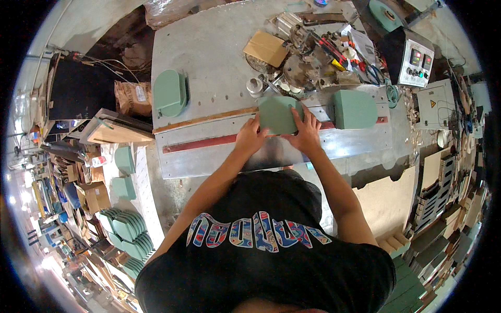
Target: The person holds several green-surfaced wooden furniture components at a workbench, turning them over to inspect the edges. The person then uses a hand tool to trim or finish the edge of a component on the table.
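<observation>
A pale green flat block with rounded corners (279,116) sits at the metal strip on the bench in front of me. At its left edge is my left hand (251,136), fingers closed along the side. My right hand (306,130) grips the opposite edge, its fingers bent around the corner. To the right, a similar green block or stack (356,109) rests on the bench. Farther left lie more green rounded pieces (169,93), stacked with their edges offset. The underside of the held block is hidden.
Metal parts and hand tools (308,57) are heaped at the back, beside a cardboard piece (266,48). A control box (416,60) stands at the far right. Several stacks of green pieces (127,232) lie at lower left. A wooden strip (203,120) crosses the bench.
</observation>
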Tool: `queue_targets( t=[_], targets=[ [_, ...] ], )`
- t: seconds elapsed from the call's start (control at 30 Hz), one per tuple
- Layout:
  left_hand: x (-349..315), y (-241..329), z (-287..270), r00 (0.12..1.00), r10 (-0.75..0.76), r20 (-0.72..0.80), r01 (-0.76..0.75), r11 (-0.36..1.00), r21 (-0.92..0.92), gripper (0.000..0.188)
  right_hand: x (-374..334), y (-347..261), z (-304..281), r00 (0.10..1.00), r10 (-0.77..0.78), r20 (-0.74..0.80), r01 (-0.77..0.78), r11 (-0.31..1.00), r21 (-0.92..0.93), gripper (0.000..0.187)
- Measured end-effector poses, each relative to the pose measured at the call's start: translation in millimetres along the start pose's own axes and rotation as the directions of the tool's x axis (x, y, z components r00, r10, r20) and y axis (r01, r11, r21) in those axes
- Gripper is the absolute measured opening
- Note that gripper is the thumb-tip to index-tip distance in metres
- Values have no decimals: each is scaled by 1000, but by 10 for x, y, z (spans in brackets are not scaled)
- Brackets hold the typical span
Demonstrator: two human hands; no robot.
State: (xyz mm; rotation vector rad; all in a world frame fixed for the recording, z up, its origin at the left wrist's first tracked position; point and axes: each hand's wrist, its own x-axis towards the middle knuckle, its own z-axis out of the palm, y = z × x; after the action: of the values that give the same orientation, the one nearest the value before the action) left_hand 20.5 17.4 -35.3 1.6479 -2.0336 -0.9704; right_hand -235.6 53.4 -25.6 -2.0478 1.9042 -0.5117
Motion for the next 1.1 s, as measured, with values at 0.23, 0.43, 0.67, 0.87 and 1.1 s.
queue_targets(
  t=[0.23,0.43,0.67,0.87,1.1],
  targets=[
    [295,-427,-440,994,47,-94,-35,992,120,87,191,-188,160,999,-11,37,10,999,39,119],
    [740,-614,-1017,983,118,140,-153,950,273,85,210,-467,295,999,-30,26,28,997,65,115],
    [634,-951,-1198,983,119,138,-150,959,241,80,259,-765,402,997,-17,70,12,998,64,117],
    [650,-1227,-1447,950,219,224,-269,938,221,87,357,-959,462,994,-21,103,14,998,67,113],
    [822,-1369,-1716,866,386,317,-458,868,192,95,442,-1071,517,998,-18,66,16,999,28,108]
  ],
)
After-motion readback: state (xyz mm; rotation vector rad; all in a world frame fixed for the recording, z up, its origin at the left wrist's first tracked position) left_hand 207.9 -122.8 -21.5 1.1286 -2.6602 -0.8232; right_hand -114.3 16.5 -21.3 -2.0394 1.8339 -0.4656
